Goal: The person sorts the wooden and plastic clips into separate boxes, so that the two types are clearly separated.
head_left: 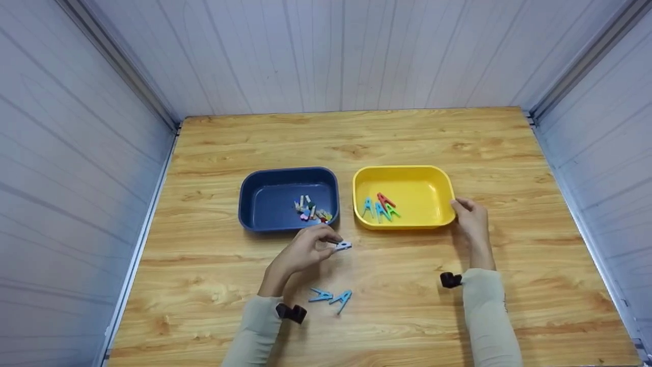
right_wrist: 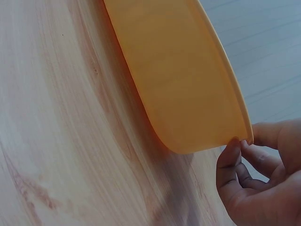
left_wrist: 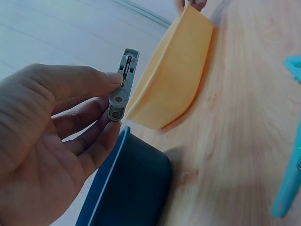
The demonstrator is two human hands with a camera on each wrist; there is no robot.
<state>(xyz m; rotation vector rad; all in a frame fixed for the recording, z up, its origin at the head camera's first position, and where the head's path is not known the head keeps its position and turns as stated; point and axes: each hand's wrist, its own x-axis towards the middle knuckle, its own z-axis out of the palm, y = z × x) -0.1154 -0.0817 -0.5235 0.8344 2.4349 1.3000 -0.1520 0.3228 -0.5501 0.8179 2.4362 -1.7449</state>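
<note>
My left hand (head_left: 305, 248) pinches a pale grey-blue clothespin (left_wrist: 123, 84) between thumb and fingers, just in front of the dark blue bin (head_left: 270, 224). At the right end of the yellow bin (head_left: 423, 224), my right hand (head_left: 472, 220) grips the rim between thumb and fingers, as the right wrist view also shows. Inside the yellow bin lie several plastic clothespins, among them a red clothespin (head_left: 385, 199) and a green clothespin (head_left: 391, 211). Small wooden clips (head_left: 313, 211) with coloured decorations are heaped in the blue bin's right part.
Two blue clothespins (head_left: 342, 299) lie on the wooden table (head_left: 397, 326) near the left forearm. Pale panel walls (head_left: 326, 56) enclose the table at the back and both sides. The two bins stand side by side with a narrow gap.
</note>
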